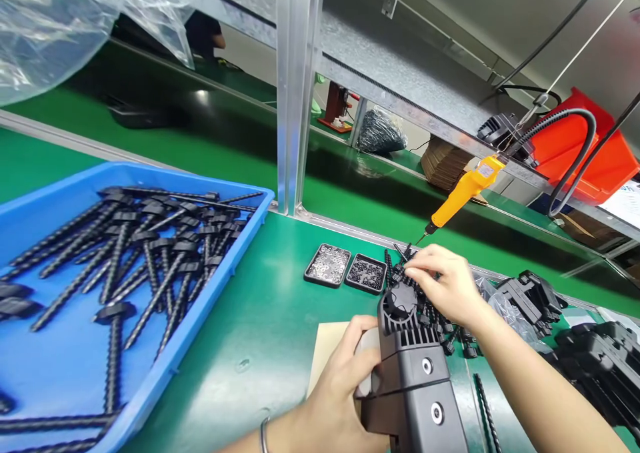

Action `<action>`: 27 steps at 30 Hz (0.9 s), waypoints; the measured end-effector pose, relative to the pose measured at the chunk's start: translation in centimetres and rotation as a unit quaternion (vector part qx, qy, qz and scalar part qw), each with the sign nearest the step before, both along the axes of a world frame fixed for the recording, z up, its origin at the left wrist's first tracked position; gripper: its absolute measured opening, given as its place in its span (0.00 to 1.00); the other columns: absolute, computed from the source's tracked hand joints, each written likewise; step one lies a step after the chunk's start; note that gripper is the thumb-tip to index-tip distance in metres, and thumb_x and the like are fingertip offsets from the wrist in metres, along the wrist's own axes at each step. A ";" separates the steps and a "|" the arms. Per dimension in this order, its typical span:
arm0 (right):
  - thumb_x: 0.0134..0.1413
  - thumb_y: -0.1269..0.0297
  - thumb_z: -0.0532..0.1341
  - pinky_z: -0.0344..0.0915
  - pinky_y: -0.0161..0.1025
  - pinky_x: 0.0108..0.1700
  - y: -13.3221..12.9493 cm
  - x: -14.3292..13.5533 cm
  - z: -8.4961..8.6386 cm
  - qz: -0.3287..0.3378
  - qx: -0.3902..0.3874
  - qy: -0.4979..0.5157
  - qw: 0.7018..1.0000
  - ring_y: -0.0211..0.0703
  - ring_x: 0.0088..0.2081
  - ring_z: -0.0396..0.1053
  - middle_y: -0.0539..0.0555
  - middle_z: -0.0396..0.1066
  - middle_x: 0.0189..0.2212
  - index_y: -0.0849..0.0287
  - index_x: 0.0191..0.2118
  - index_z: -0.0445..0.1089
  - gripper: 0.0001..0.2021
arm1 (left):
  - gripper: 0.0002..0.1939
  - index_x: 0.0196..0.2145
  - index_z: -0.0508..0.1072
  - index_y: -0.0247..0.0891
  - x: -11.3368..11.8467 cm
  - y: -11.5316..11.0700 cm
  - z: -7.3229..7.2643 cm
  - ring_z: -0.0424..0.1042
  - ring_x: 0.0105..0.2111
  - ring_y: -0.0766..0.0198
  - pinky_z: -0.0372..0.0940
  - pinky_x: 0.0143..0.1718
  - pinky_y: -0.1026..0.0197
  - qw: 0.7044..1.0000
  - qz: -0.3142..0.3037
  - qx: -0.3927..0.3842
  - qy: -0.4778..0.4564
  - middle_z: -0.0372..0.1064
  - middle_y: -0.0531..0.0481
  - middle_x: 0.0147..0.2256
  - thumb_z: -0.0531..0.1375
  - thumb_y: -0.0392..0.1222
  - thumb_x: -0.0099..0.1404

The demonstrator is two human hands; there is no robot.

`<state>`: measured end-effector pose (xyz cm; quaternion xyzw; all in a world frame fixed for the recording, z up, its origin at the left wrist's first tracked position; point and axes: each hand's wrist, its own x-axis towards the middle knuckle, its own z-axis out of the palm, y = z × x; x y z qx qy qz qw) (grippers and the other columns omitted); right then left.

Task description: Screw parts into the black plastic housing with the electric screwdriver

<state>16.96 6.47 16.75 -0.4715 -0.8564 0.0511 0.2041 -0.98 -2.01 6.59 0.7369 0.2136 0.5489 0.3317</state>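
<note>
Left hand (340, 379) wraps the left flank of a black moulded plastic housing with two round silver fasteners (415, 373), fingers curled closed on it, thumb up by a pale panel on its side. The housing stands near the bottom edge of the view, on the green bench mat (260, 319), its lower end cut off by the frame. Right hand (443, 279) sits at the housing's top end, fingertips pinched together on a small black part (403, 273) next to the round black fan-like cap (400, 299); what exactly is pinched is too small to tell. A tan card sheet (327, 349) lies under the left hand. Just beyond the housing sit two small black square trays, one with silvery washers (328, 265), one with dark screws (366, 273), touching side by side. A yellow electric screwdriver on a black coiled cable (463, 196) hangs tip-down just above the right hand. Open mat lies between the trays and the blue plastic bin of black threaded rods (125, 259) at left; the bin's corner is near the aluminium upright post (295, 93). At right, black plastic parts (595, 353) crowd the bench edge. A red bin (585, 143) sits on the shelf. Screwdriver label unreadable.
</note>
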 end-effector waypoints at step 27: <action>0.65 0.60 0.62 0.73 0.43 0.44 7.9 -6.1 -10.5 -0.056 -0.153 -0.132 0.978 0.42 0.39 0.73 0.53 0.72 0.37 0.63 0.41 0.71 0.10 | 0.28 0.46 0.68 0.40 0.4 0.3 -2.2 0.65 0.48 0.48 0.69 0.48 0.51 0.998 -0.032 -0.029 -0.051 0.61 0.40 0.47 0.72 0.37 0.49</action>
